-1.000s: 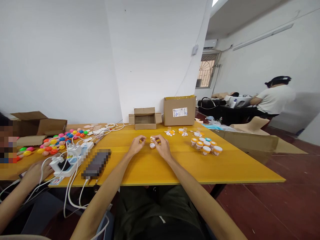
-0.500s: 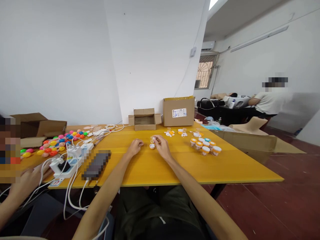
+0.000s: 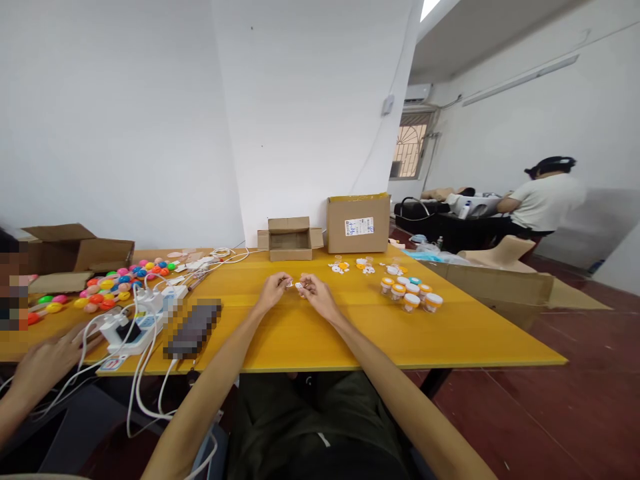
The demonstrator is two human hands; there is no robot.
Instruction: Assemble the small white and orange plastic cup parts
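the step in hand is judged to be fine two-handed work on small parts above the table (image 3: 480, 347). a small white piece (image 3: 289, 284) appears to be pinched at the fingertips of the left hand (image 3: 276, 289); a white part (image 3: 299, 285) is gripped between thumb and fingers of the right hand (image 3: 319, 293). both parts are held just apart, near the table surface. whether the parts are meant to be joined cannot be told. for the next move, a steady pinch and careful alignment are called for. lidded jars (image 3: 411, 289) are grouped to the right, and loose parts (image 3: 340, 267) are laid out beyond the hands.

compared with half a second ago, the left hand has been raised and the fingertips brought closer together. the white round item then visible between the hands can no longer be made out clearly.
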